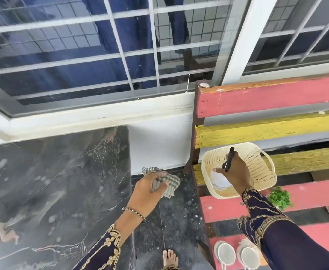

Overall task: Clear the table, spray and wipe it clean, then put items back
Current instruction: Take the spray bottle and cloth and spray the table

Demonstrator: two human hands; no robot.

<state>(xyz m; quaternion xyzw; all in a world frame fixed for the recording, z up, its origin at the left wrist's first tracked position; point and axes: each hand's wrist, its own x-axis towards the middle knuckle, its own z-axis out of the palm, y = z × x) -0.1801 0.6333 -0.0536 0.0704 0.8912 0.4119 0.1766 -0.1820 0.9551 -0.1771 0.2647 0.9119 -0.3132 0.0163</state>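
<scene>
Dark marble counter (52, 182) sits bare at left. Checked cloth (169, 184) is gripped in left hand (150, 190); spray bottle (221, 180) is clasped by right hand (235, 176) over cream basket (257, 158) on slatted bench (276, 98).

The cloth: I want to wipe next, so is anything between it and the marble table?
Nothing visible. The left hand holds the checked cloth just off the marble table, whose near surface shows bare.

One wide-angle view from the head, tilted steeply forward and down; close over both forearms; dark marble surface (43, 182) low on the left, slatted bench (276, 98) on the right, barred window (101, 45) across the top.
</scene>
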